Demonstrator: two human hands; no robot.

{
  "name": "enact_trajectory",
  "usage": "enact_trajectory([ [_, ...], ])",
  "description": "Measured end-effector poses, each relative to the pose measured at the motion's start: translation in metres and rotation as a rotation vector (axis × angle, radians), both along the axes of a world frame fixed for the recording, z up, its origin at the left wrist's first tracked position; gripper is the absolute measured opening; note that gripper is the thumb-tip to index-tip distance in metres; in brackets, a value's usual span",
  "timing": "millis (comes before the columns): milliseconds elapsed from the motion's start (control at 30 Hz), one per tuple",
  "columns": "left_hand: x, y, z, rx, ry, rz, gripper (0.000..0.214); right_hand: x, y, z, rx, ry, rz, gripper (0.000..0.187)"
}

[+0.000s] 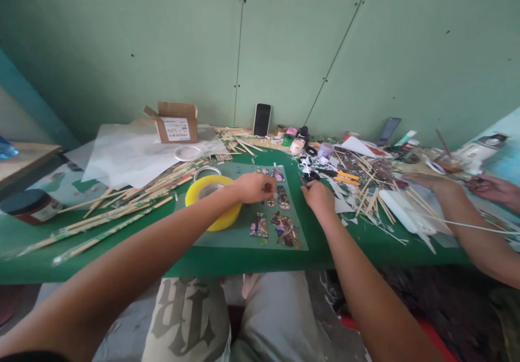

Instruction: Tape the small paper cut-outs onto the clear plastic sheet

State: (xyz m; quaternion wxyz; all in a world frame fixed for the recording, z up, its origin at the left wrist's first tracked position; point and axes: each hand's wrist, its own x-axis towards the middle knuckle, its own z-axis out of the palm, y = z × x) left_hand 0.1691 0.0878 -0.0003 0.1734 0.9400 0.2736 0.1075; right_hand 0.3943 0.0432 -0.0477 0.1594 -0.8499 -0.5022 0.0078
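My left hand [255, 187] rests on a clear plastic sheet [244, 232] that lies on the green table [101, 253]. Its fingers are curled down onto small printed figure cut-outs [280, 226] stuck on the sheet. My right hand [319, 196] is at the sheet's right edge, fingers closed round dark scissor handles [311, 176]. A big yellow tape roll [213, 199] lies just under my left wrist.
Several bamboo sticks [122, 210] lie to the left, with white paper [138, 156], a cardboard box [175, 122] and a dark jar [30, 206]. A phone [262, 119] leans on the wall. Another person's arms [467, 215] work among sticks and scraps at right.
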Motion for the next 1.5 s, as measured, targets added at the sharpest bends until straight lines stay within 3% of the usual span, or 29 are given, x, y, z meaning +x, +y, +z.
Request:
enact_trajectory([
  [200,0.016,0.021,0.000,-0.038,0.003,-0.060,0.007,0.013,-0.001,-0.003,-0.056,0.096,0.088,0.011],
  [333,0.020,0.028,-0.006,-0.020,-0.063,-0.062,0.015,0.018,-0.014,-0.002,0.010,0.123,0.103,0.014],
  [533,0.019,0.029,-0.013,0.028,-0.180,-0.023,0.018,-0.003,-0.076,-0.011,0.363,0.212,0.170,0.027],
  [633,0.019,0.027,-0.012,0.047,-0.198,-0.003,0.019,-0.022,-0.112,-0.019,0.429,0.202,0.216,0.031],
  [733,0.020,0.022,-0.009,0.100,-0.178,0.027,0.020,-0.041,-0.130,-0.021,0.393,0.073,0.278,0.036],
  [967,0.021,0.014,-0.004,0.195,-0.131,0.014,0.019,-0.070,-0.108,-0.004,0.119,-0.188,0.378,0.025],
  [1133,0.024,0.019,-0.004,0.183,-0.129,-0.038,0.020,-0.071,-0.090,-0.002,0.120,-0.190,0.393,0.025],
  [1500,0.028,0.033,-0.013,0.124,-0.244,-0.076,0.024,-0.073,-0.080,-0.006,0.096,-0.082,0.386,0.032],
])
